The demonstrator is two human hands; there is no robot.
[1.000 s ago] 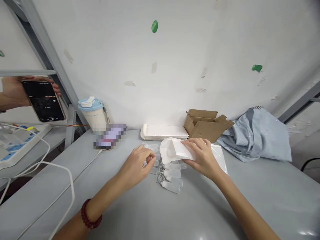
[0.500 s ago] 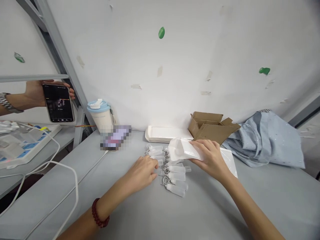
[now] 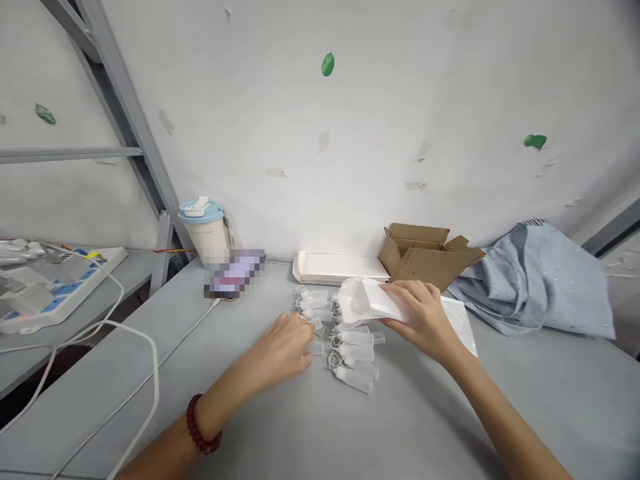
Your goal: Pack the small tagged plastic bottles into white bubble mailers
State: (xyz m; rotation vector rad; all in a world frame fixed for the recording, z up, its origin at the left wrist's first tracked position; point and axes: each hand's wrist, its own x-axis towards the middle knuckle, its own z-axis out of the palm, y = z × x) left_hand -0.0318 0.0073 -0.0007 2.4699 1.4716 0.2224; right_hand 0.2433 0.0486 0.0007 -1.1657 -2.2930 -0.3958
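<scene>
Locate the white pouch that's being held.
In the head view, the white pouch is in the right hand, just right of the picture's centre, with the open cardboard box behind and the small plastic bottles nearby.

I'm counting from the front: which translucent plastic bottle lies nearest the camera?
The lowest translucent plastic bottle, right of picture centre; every other visible one lies farther back.

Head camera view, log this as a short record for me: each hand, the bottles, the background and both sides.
Left hand: at the bottles; grip hidden
Right hand: holding an open white envelope
Bottles: small, translucent, with loops, lying on the grey table
Back: stack of white envelopes, open cardboard box
Left side: lidded cup, phone
Right side: crumpled cloth
</scene>
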